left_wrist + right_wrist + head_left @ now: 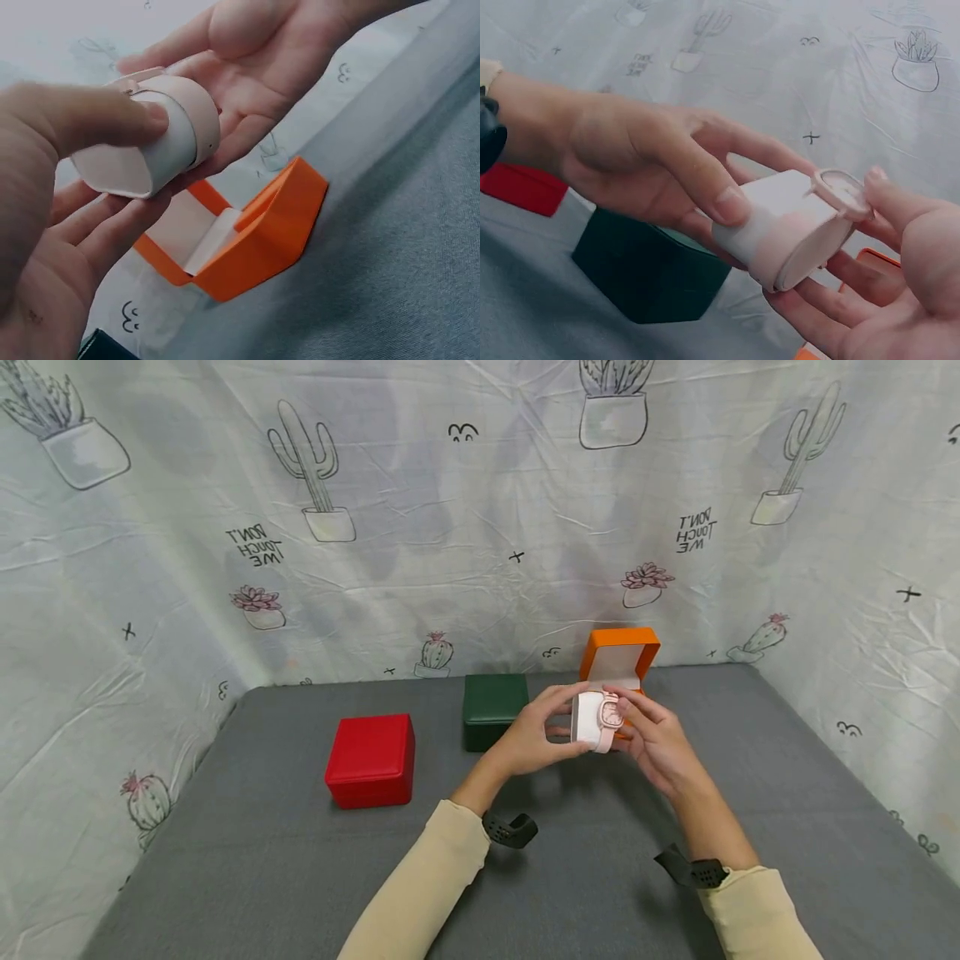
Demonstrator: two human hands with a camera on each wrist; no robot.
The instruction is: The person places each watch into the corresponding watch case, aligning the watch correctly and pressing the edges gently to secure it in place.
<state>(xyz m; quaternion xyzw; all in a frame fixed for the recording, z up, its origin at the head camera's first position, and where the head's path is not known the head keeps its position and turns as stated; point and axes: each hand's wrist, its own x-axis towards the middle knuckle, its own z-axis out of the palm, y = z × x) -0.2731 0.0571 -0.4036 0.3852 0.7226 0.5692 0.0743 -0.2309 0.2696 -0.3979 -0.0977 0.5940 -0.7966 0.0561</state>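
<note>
A pale pink wristwatch (611, 714) is wrapped around a white watch cushion (586, 717), held up between both hands above the table. My left hand (525, 739) grips the cushion's left end; its thumb presses on the white side in the left wrist view, with fingers beneath. My right hand (660, 745) holds the watch end. In the right wrist view its thumb touches the edge of the watch case (844, 193), and its fingers lie under the strap (787, 255). Behind the hands stands an orange box (259, 251) with its lid raised and a white lining.
A dark green box (495, 700) with its lid down stands just left of the hands, near the table's back edge. Farther left sits a closed red box (370, 760). The grey table (300, 877) meets a white cactus-print cloth (480, 527) behind and at the sides.
</note>
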